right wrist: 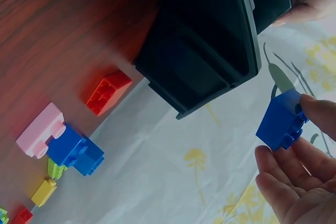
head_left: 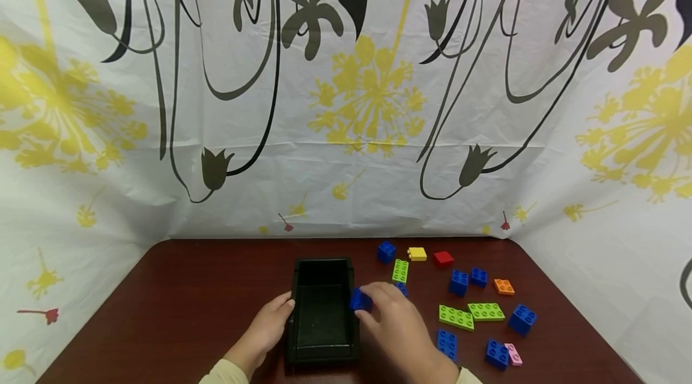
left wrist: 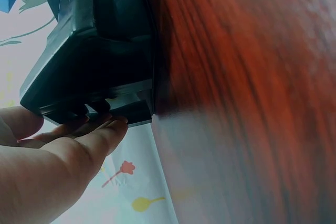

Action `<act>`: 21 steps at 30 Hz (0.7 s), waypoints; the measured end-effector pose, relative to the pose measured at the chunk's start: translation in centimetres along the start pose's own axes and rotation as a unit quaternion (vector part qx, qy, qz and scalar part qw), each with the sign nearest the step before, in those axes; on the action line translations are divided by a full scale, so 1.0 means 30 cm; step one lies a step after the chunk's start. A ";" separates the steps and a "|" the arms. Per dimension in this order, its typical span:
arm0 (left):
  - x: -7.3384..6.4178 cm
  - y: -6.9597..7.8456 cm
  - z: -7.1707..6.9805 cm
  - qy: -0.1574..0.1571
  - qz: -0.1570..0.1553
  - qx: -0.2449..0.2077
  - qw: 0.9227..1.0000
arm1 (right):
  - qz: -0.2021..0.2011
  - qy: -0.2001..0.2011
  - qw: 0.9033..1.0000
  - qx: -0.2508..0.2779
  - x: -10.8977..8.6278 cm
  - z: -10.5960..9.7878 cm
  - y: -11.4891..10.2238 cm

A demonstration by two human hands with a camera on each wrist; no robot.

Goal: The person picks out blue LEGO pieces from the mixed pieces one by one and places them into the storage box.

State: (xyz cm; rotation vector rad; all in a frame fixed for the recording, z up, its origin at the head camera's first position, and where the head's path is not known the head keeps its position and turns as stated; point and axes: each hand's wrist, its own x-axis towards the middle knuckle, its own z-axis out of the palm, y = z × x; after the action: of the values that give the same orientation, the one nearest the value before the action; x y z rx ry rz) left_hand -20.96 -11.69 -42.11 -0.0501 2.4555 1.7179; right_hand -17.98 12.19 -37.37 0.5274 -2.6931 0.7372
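Observation:
A black plastic bin [head_left: 322, 351] stands on the table, its inside bare in the head view. My left hand [head_left: 268, 325] grips its left side, the thumb by the rim; the left wrist view shows the fingers [left wrist: 107, 135] at the bin's edge [left wrist: 100, 72]. Between thumb and fingertips my right hand [head_left: 397, 324] pinches a blue toy brick [head_left: 359, 300] at the bin's right rim. The right wrist view shows this blue brick [right wrist: 281, 119] held studs toward the palm of the right hand [right wrist: 304, 182], apart from the bin [right wrist: 199, 51].
Loose bricks lie right of the bin: several blue ones [head_left: 522, 319], several lime green ones [head_left: 456, 317], a yellow one [head_left: 417, 254], a red one [head_left: 443, 259], an orange one [head_left: 504, 286] and a pink one [head_left: 513, 354]. A patterned cloth [head_left: 346, 192] hangs behind the dark table [head_left: 205, 288].

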 end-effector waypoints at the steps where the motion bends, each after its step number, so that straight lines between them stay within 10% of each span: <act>1: 0.000 0.000 0.000 -0.001 -0.001 -0.002 1.000 | -0.002 -0.001 1.000 0.000 0.000 0.001 -0.001; 21: -0.002 0.000 0.003 0.001 0.005 -0.006 1.000 | -0.049 -0.064 0.997 0.010 0.032 0.069 -0.029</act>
State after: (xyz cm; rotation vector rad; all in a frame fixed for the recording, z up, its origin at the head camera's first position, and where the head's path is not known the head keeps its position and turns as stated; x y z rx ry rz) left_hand -20.88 -11.61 -42.13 -0.0394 2.4518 1.7364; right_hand -18.85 10.12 -38.33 0.7309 -2.7559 0.7284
